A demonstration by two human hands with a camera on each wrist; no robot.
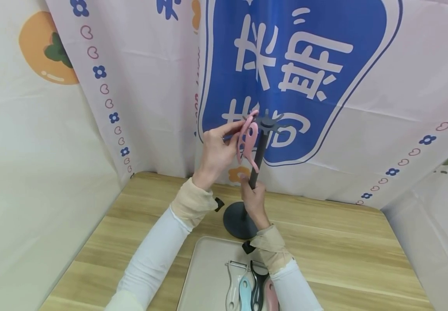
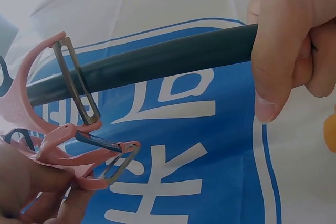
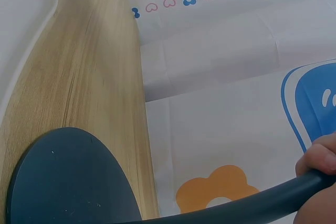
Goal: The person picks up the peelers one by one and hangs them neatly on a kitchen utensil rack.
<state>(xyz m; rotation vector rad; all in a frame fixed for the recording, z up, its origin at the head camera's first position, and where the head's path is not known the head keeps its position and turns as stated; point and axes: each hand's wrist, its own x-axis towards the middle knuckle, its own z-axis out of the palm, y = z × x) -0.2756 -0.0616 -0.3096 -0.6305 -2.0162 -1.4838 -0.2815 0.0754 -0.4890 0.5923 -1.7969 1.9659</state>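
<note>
My left hand [image 1: 218, 149] pinches a pink peeler [image 2: 58, 153] at the top of a dark stand [image 1: 261, 151]. Close beside it, a second pink peeler [image 1: 250, 139] hangs with its handle hole up by the hooks and its blade end down. In the left wrist view both metal blades show, one crossing in front of the pole. Lower down, my right hand [image 1: 254, 196] grips the stand's pole, thumb and fingers wrapped around it. The stand's round base [image 3: 73, 177] rests on the wooden table.
A light tray [image 1: 204, 259] lies in front of the base. On it are a whitish peeler [image 1: 232, 283], a light blue one, a black peeler [image 1: 259, 283] and a pink one, partly covered by the right sleeve. A printed cloth [image 1: 162, 108] hangs behind the table [image 1: 344, 242].
</note>
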